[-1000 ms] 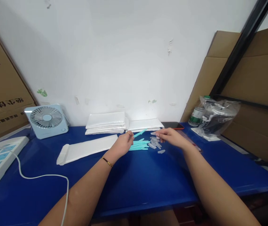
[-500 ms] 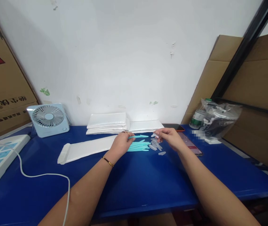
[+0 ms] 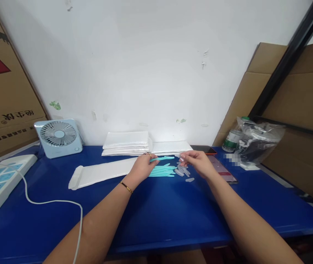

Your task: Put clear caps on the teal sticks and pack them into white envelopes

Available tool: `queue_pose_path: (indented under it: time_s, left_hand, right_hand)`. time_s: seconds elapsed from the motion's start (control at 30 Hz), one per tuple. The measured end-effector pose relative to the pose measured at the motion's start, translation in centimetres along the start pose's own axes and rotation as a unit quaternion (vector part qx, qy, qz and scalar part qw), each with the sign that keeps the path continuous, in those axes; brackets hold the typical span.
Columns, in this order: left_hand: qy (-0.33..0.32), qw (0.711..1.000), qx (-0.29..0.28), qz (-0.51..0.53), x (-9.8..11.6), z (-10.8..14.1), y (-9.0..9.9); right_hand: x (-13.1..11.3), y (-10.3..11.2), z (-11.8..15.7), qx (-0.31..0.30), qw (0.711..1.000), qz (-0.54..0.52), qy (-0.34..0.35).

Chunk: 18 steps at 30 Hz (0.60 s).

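My left hand (image 3: 142,165) is closed around the handle end of a turquoise eyebrow razor (image 3: 166,158), whose blade end points right. Facing it, my right hand (image 3: 199,162) pinches a small translucent blade cap (image 3: 181,158) between thumb and fingers, close to the razor's tip; whether they touch I cannot tell. Below my left hand lies a pile of turquoise razors (image 3: 162,171), side by side on the blue table (image 3: 170,212). Several loose translucent caps (image 3: 184,171) lie beside the pile, under my right hand. A white padded mailer (image 3: 104,173) extends left from behind my left hand.
Stacked white mailers (image 3: 126,141) sit against the wall. At left are a light-blue fan (image 3: 59,137), a power strip (image 3: 5,183) and a white cable (image 3: 54,201). Phones (image 3: 222,169), a bottle (image 3: 231,141) and a plastic bag (image 3: 261,141) stand or lie at right.
The cap in my right hand has come slightly closer to the tip of the razor. My left hand keeps its hold. The whole view has shifted a little.
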<state>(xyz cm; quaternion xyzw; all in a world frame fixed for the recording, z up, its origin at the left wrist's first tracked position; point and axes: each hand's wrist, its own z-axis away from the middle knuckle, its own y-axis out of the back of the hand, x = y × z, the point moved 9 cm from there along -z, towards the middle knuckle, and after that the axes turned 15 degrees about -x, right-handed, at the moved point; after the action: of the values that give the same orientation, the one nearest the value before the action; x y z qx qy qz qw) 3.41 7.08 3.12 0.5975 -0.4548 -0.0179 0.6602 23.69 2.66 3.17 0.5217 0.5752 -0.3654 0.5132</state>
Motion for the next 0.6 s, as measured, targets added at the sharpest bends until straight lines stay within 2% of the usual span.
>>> queue_pose_path:
  time_s: [0.27,0.43,0.5,0.6]
  left_hand:
    - [-0.014,1.0,-0.013,-0.001,1.0,0.3,-0.2]
    - [-0.006,0.998,-0.059,-0.013,1.4,0.2,-1.2]
    - [-0.013,0.997,-0.065,-0.04,1.8,0.3,-1.6]
    - [-0.018,0.992,-0.051,-0.117,2.3,0.6,-2.2]
  right_hand:
    - [1.0,-2.2,-0.6,-0.043,0.999,0.001,-0.012]
    - [1.1,-2.8,-0.6,-0.06,0.996,0.067,-0.024]
    - [0.6,-2.1,-0.5,-0.056,0.991,0.123,-0.023]
    - [-0.2,1.1,-0.2,0.018,0.988,0.155,-0.005]
